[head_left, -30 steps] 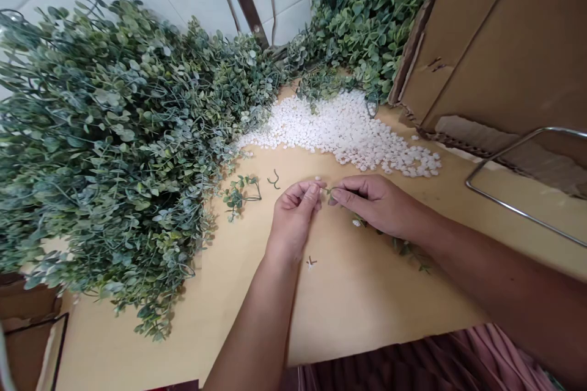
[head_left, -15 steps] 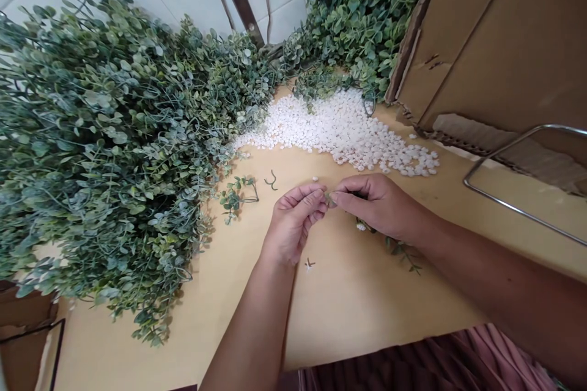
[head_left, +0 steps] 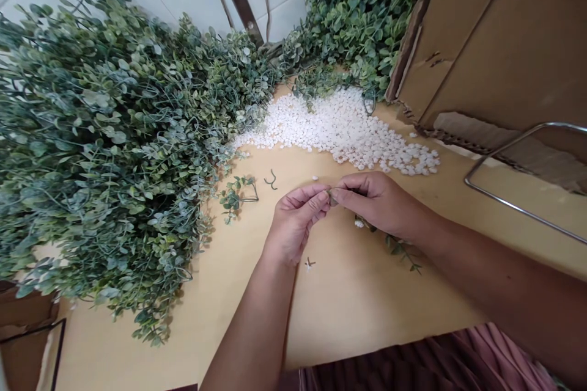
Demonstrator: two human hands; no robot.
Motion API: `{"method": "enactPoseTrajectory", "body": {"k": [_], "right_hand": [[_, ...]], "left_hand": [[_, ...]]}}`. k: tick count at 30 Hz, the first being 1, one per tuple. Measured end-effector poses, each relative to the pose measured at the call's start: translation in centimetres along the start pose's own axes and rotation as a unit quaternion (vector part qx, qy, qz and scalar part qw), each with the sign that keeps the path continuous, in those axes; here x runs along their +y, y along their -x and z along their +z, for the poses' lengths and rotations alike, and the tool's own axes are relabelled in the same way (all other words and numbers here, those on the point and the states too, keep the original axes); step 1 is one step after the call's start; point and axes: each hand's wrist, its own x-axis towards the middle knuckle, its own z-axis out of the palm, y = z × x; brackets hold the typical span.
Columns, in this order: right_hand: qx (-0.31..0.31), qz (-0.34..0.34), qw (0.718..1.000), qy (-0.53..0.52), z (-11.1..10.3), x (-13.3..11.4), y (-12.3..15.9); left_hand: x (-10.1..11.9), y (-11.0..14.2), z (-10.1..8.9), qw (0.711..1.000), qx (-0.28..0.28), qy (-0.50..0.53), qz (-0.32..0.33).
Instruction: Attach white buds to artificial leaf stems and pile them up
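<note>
Fingertips of my left hand point(head_left: 300, 217) and my right hand point(head_left: 371, 201) meet above the table, pinching a small bit of green at the tip of an artificial leaf sprig point(head_left: 403, 249). The sprig runs back beneath my right hand, which hides much of it; its leafy end shows past the wrist. A white bead-like piece point(head_left: 359, 223) sits on the sprig just below my right hand. What exactly lies between the fingertips is mostly covered. One loose white piece point(head_left: 315, 178) rests on the table just beyond my hands.
A heap of small white pieces point(head_left: 330, 125) spreads behind my hands. Bushy artificial greenery point(head_left: 137, 134) fills the left, with more greenery point(head_left: 362, 18) at the back. A cardboard box point(head_left: 504, 43) and metal wire frame point(head_left: 504, 198) stand right. A small sprig point(head_left: 233, 197) lies left of my hands.
My left hand has shifted slightly right, and its fingertips are closer to those of my right hand. The small green bit between them is more covered.
</note>
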Motion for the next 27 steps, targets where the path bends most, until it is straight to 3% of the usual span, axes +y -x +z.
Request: {"method": "enactPoseTrajectory", "body": {"k": [15,27], "right_hand": [[-0.007,0.08,0.989,-0.122,0.19,-0.79,-0.18],[0.011,0.076,0.99,-0.119,0.34,-0.17,-0.17]], "left_hand": [[-0.02,-0.13,-0.3,1.0,-0.014,-0.005,-0.01],[0.12,-0.06,-0.18,1.0,0.015,-0.012,0.014]]}}
